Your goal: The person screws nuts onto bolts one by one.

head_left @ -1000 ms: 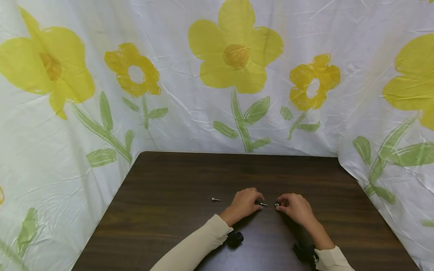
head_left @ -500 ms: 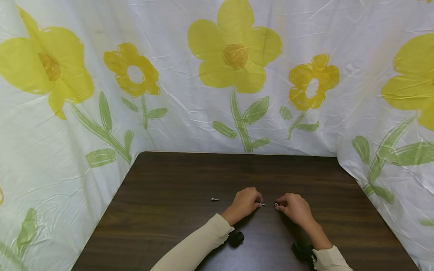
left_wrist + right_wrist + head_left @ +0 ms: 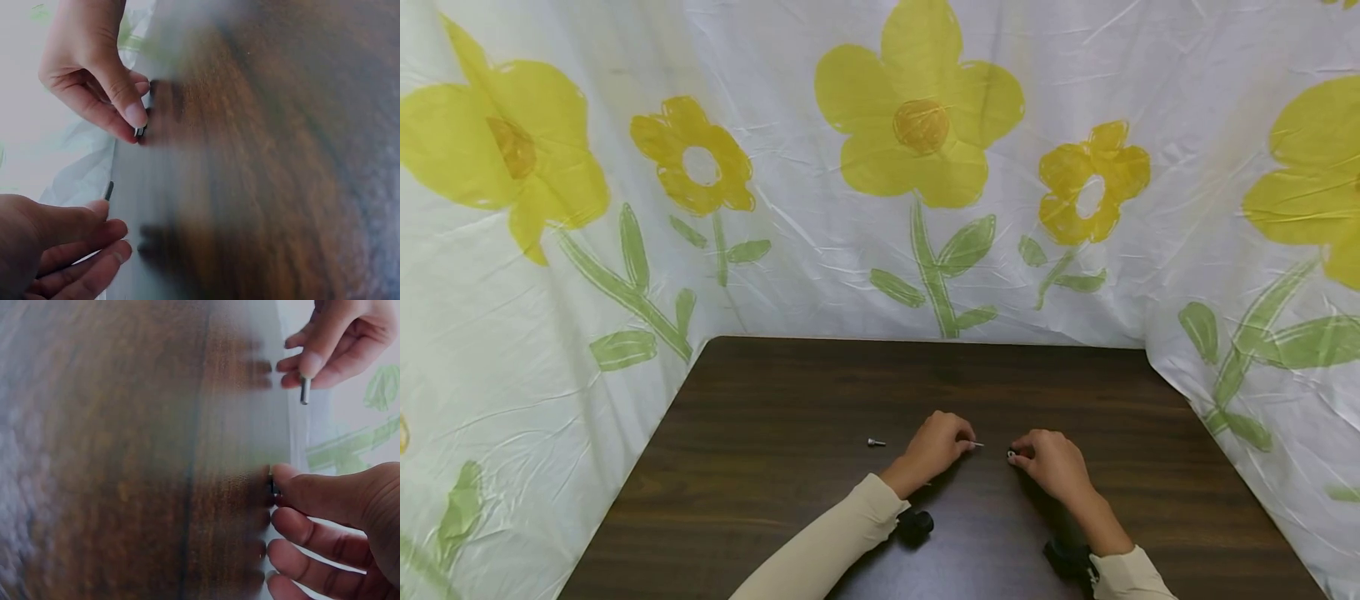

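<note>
one silver bolt (image 3: 876, 442) lying on the dark tabletop (image 3: 790, 392) near the left hand (image 3: 931, 445), which pinches one slim, straight silver shaft (image 3: 305, 391); right hand (image 3: 1057, 460), near but apart, pinching one small black-and-silver ring-like piece (image 3: 140, 131).

A small silver bolt (image 3: 876, 442) lies on the dark wood-grain table (image 3: 790, 387).

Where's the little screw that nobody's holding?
In the head view, the loose screw is near the middle, lying on the dark table to the left of the person's left hand.
</note>
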The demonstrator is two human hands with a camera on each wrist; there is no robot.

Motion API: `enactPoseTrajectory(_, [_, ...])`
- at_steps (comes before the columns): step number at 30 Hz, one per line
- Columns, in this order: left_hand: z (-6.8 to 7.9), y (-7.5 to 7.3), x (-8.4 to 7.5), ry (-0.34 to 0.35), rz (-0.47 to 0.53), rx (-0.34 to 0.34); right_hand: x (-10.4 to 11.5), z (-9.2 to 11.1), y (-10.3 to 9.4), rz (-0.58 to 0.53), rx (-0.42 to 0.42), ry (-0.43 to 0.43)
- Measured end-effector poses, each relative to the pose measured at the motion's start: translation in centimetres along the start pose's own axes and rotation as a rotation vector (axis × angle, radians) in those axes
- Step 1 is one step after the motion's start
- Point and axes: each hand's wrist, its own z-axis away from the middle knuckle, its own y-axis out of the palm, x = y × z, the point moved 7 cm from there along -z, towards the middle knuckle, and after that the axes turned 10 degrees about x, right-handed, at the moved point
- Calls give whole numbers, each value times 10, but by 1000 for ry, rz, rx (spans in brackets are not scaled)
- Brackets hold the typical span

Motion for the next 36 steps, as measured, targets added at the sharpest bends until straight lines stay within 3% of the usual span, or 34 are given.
enactPoseTrajectory(13, [11,-22,3,41,94,-111,2,-1,1,21,-10,-2])
enactPoseTrajectory(22, [19,-36,8,52,221,-125,7,-1,3,91,-43,-44])
enactPoseTrajectory(30, [27,-54,9,83,209,-178,15,-3,4,142,-42,-105])
enactPoseTrajectory(36, [33,-64,11,76,256,-187,15,-2,4,71,-17,-127])
